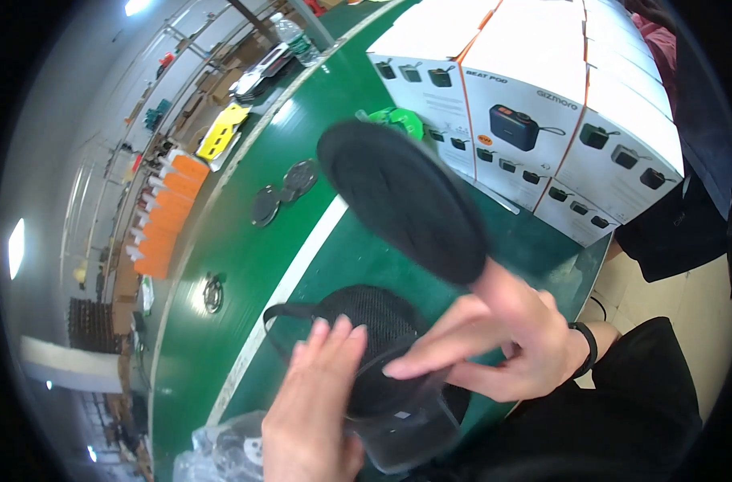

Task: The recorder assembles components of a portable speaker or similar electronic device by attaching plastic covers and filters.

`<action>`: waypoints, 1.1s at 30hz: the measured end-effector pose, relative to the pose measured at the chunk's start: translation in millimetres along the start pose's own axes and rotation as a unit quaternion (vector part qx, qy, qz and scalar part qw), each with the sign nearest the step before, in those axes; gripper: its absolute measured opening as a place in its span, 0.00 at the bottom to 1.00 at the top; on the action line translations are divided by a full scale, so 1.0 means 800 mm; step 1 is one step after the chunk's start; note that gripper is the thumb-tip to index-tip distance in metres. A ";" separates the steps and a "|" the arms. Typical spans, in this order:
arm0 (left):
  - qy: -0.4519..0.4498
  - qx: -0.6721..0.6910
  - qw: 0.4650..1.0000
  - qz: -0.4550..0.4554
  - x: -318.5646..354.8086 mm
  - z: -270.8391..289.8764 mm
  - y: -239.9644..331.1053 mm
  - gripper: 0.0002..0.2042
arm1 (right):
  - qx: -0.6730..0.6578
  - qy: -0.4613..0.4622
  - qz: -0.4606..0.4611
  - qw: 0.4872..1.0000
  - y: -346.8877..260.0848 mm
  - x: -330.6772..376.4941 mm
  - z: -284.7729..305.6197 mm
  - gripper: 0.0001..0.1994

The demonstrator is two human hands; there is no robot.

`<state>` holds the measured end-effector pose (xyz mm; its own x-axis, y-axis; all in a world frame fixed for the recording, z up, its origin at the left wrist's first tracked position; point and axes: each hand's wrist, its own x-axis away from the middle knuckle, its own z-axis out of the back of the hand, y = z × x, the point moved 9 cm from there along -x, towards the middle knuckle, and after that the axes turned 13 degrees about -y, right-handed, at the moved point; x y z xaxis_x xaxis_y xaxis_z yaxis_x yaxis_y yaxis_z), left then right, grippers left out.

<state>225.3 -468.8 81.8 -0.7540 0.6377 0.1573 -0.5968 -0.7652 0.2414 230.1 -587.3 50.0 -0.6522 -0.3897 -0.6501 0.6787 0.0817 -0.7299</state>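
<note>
My left hand (306, 402) is closed along the side of a dark, open case (382, 386), its thumb tucked low. A small pale square shows on the case, with a clear plastic-like part (410, 434) at its lower end. Beyond my left fingertips is a rounded black mesh-covered piece (366, 309) with a strap loop. The index finger of my right hand (519, 337) touches the case's inside. A large black oval piece (406, 201), blurred, rises from beside my right thumb, which seems to grip its lower end.
White printed boxes (527, 104) stand stacked at the right. Small round dark parts (300, 178) and a coiled item (212, 294) lie on the green table (237, 241). Nearby are a green roll (402, 120), a clear bag (221, 450), a bottle (295, 40) and orange-white cartons (169, 213).
</note>
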 end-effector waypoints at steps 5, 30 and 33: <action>0.115 0.584 0.797 0.098 0.069 -0.028 -0.070 0.17 | -0.351 -0.016 -0.168 0.921 0.018 -0.015 -0.033 0.45; 0.361 0.267 0.893 -0.010 0.183 -0.012 -0.016 0.11 | -0.186 -0.116 -0.015 0.976 -0.033 -0.012 -0.092 0.43; 0.374 0.297 0.874 -0.091 0.185 -0.012 -0.016 0.11 | -0.129 -0.119 0.076 0.982 -0.038 -0.004 -0.099 0.41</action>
<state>118.6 -365.4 93.2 -0.7627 0.3388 -0.5509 -0.6450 -0.3354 0.6866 184.8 -516.2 57.4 -0.4314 -0.5565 -0.7101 0.6345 0.3723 -0.6773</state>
